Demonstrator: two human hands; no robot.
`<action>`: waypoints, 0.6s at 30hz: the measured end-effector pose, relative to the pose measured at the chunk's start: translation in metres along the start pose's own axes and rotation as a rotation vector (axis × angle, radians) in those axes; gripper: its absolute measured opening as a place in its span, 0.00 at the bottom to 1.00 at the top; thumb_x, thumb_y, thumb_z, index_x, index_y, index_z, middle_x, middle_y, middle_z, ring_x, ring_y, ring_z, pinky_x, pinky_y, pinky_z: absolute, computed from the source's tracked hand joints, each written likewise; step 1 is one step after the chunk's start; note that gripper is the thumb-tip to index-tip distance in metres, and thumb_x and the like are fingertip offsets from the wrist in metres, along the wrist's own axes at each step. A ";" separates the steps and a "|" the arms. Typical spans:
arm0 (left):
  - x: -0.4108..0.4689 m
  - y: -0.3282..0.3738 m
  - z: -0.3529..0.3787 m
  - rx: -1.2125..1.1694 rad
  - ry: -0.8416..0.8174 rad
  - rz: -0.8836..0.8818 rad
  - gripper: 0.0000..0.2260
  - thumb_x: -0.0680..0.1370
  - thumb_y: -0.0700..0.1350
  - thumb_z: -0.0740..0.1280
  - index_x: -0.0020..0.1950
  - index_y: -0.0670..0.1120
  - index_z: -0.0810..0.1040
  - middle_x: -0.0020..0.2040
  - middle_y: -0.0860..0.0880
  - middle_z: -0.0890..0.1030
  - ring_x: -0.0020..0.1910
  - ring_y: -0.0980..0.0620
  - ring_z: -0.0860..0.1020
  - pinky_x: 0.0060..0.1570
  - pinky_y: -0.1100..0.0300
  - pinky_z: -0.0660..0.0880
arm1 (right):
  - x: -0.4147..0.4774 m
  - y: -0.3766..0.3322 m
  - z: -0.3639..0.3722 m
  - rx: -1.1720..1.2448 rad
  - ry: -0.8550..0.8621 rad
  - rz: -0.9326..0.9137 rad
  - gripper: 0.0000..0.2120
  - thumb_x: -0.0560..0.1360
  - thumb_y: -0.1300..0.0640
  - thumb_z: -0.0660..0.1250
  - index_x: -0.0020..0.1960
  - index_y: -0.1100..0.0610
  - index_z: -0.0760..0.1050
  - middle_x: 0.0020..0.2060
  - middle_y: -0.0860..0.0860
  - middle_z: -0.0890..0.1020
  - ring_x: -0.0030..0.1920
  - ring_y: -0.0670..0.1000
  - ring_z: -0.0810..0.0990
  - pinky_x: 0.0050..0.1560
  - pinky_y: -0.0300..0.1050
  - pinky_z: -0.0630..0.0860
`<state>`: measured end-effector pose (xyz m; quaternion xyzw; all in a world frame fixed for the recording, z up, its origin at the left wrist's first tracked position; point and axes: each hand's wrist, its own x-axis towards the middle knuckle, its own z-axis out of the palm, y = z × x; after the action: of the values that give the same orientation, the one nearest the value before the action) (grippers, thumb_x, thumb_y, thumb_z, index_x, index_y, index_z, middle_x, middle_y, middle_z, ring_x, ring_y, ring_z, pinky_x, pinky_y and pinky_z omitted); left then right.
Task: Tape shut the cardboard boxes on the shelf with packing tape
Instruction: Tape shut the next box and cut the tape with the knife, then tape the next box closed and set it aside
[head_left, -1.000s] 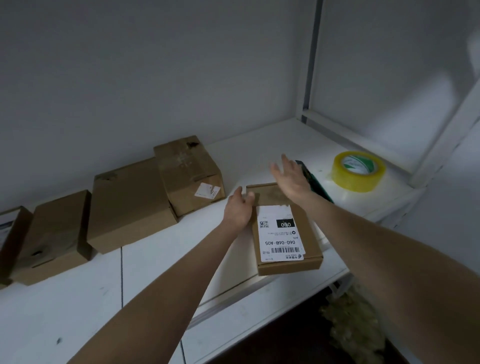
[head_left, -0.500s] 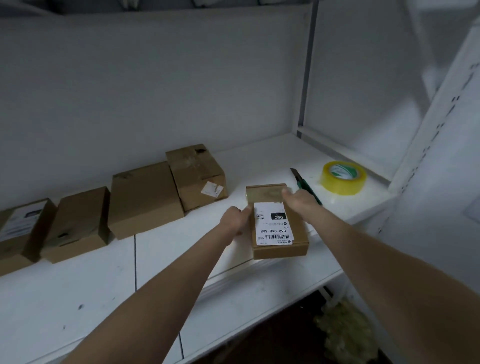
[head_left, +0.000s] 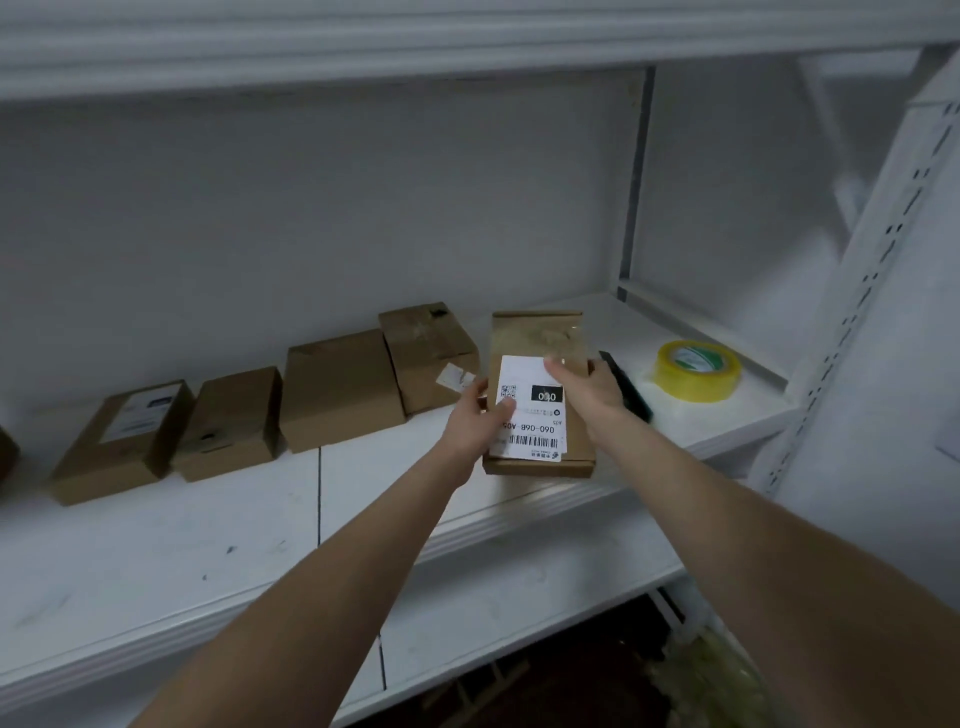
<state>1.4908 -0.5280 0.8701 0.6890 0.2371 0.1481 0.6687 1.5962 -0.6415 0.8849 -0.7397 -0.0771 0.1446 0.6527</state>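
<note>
Cardboard box with a white label is held between both hands at the shelf front, far end raised. Left hand grips its left edge, thumb pressed on the label, other fingers hidden. Right hand grips the right edge, fingers together across the top. Just right of those fingers: dark cutter, then yellow tape roll. Left of the left fingers: row of boxes.

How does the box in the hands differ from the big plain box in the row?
The held box carries a large white barcode label; the plain box shows none. The held box is gripped by the left hand and right hand; the plain box sits untouched on the shelf. Both are brown cardboard.
</note>
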 end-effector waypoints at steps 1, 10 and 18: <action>-0.003 0.004 -0.009 -0.004 0.014 0.025 0.19 0.80 0.43 0.63 0.70 0.44 0.65 0.58 0.47 0.78 0.47 0.52 0.81 0.46 0.57 0.80 | -0.004 -0.006 0.008 -0.022 0.002 -0.031 0.13 0.76 0.46 0.69 0.51 0.54 0.73 0.44 0.50 0.81 0.44 0.52 0.78 0.46 0.44 0.73; -0.036 0.031 -0.136 -0.034 0.115 0.021 0.25 0.77 0.52 0.67 0.72 0.50 0.64 0.56 0.47 0.82 0.44 0.53 0.83 0.34 0.63 0.78 | -0.036 -0.045 0.135 -0.108 -0.060 -0.051 0.22 0.82 0.43 0.51 0.57 0.56 0.77 0.55 0.58 0.79 0.54 0.59 0.77 0.60 0.51 0.73; -0.059 0.025 -0.342 0.107 0.430 0.130 0.16 0.80 0.52 0.63 0.64 0.45 0.72 0.56 0.45 0.81 0.51 0.48 0.81 0.54 0.52 0.78 | -0.088 -0.058 0.336 -0.046 -0.373 -0.045 0.29 0.78 0.43 0.65 0.71 0.59 0.67 0.65 0.55 0.76 0.62 0.58 0.76 0.59 0.49 0.73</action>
<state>1.2661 -0.2676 0.9224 0.6899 0.3366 0.3215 0.5544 1.4113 -0.3429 0.9164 -0.7128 -0.2165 0.2629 0.6131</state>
